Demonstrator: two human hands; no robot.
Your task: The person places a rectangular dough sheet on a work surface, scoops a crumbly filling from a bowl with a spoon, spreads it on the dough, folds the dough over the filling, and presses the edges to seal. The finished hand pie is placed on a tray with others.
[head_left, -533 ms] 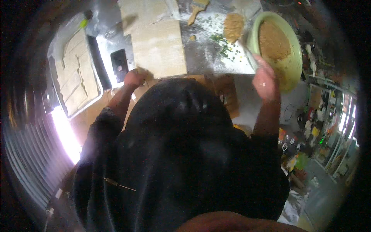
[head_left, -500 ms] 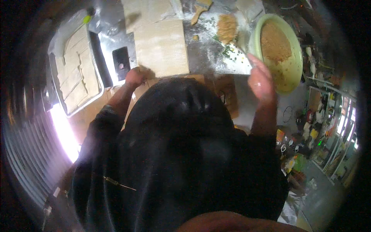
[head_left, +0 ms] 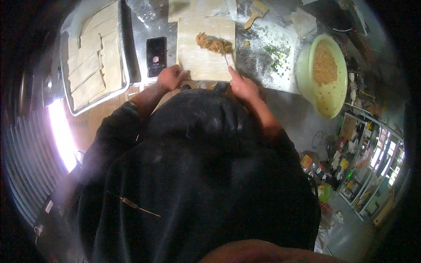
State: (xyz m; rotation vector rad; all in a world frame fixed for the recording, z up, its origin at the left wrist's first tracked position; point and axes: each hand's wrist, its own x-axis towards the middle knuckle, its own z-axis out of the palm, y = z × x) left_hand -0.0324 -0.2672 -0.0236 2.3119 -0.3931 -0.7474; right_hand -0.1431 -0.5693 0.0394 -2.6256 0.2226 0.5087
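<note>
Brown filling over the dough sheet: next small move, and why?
I'd probably have the right hand ease the brown filling off the utensil onto the dough sheet: the clump sits at the utensil's end, over the sheet's upper half, and no other filling shows there.
</note>
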